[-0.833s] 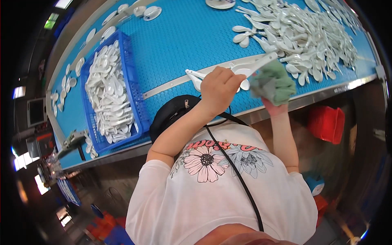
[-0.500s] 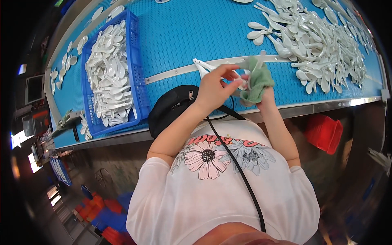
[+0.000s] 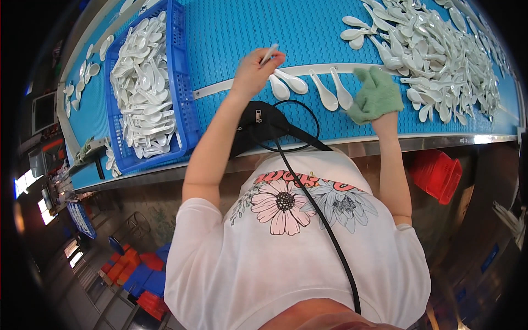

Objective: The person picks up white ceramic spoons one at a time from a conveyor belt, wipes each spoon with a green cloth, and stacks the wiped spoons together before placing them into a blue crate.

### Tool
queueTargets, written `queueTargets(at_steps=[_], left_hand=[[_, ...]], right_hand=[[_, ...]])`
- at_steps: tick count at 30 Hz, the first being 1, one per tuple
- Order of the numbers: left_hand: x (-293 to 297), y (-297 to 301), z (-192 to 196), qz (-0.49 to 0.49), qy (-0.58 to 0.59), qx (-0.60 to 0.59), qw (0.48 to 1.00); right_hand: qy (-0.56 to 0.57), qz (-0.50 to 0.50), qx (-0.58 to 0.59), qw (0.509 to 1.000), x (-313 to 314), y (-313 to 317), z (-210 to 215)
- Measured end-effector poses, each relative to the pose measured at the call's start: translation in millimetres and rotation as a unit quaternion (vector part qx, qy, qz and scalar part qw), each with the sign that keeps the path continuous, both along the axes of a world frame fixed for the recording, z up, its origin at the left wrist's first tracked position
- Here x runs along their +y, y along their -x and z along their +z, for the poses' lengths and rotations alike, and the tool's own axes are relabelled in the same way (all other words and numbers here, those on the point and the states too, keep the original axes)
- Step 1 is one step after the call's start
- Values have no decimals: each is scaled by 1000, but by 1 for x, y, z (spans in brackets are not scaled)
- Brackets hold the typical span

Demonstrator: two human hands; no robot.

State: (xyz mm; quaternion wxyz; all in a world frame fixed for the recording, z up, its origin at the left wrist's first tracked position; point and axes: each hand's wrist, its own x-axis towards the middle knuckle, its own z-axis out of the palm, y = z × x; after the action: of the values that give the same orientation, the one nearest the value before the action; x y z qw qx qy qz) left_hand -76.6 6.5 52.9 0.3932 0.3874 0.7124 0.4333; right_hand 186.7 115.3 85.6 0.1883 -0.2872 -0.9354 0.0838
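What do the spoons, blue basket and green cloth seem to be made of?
Spoons: probably glazed ceramic, going by the glossy white surface and highlights; hard plastic isn't ruled out.
Blue basket: likely moulded plastic, smooth, with perforated walls.
Green cloth: soft textile with a fuzzy nap and folds; fibre type unclear.

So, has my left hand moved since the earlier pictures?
Yes. Judged against the blue basket, your left hand has moved left, closer to the basket's right side, and farther away from your body.
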Motion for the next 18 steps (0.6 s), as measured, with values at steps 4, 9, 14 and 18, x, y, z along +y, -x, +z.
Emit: queueTargets(at_steps=[4,9,14,18], left_hand=[[0,18,-43,-258,1,434,863],[9,22,-61,-371,114,447,806],[3,24,-66,-307,139,416,844],[7,24,-76,-147,155,57,975]], right_hand=[[95,-81,27,992,1,-8,-121],[59,-25,-35,997,-34,8,-184],[216,-147,-9,965,-32,28,-137],[221,-151,63,961,-12,9,-199]])
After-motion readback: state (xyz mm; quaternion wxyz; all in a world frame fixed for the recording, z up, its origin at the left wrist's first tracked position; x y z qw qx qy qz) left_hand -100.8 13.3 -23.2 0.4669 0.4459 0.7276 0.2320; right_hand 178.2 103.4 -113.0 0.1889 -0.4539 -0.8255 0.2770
